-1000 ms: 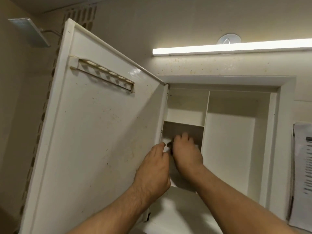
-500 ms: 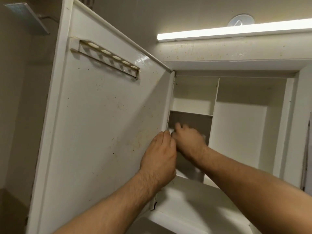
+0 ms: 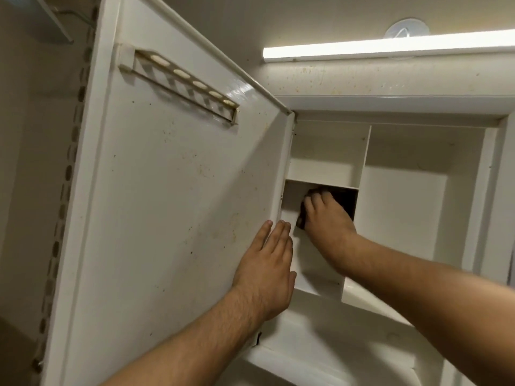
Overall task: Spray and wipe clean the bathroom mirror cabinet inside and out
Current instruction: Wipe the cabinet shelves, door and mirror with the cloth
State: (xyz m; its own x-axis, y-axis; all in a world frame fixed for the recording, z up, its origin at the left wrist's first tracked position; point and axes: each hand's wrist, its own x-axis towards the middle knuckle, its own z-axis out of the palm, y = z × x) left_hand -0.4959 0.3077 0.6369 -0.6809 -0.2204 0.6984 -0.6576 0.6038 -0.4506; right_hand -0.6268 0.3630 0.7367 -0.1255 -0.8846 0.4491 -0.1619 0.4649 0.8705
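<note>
Your cabinet [image 3: 496, 168] stands open at 3 o'clock of the view. Its door [image 3: 167, 196] is swung out toward 9 o'clock and fills the left half.

- **Left grip [image 3: 267, 263]:** fingers straight and spread wide, laid flat on the door's speckled inner face beside the hinge edge.
- **Right grip [image 3: 326, 221]:** at 1 o'clock of the left one, reaching into the lower left compartment just beneath a shelf [image 3: 320, 183]. Its fingers bend over a dark patch [image 3: 301, 220]. The area is blurred, so you cannot tell whether it holds anything.

A divider [image 3: 363, 162] at 3 o'clock of that hand walls off the tall right compartment. A slotted rack [image 3: 181, 82] crosses the door at 11 o'clock.

A lit lamp [image 3: 390, 48] runs at 12 o'clock above the cabinet, with a round fitting [image 3: 404, 27] partly hidden behind it. A metal plate [image 3: 51, 22] at 10 o'clock is cut off by the edge of view. Your forearms cover part of the cabinet's lower ledge.
</note>
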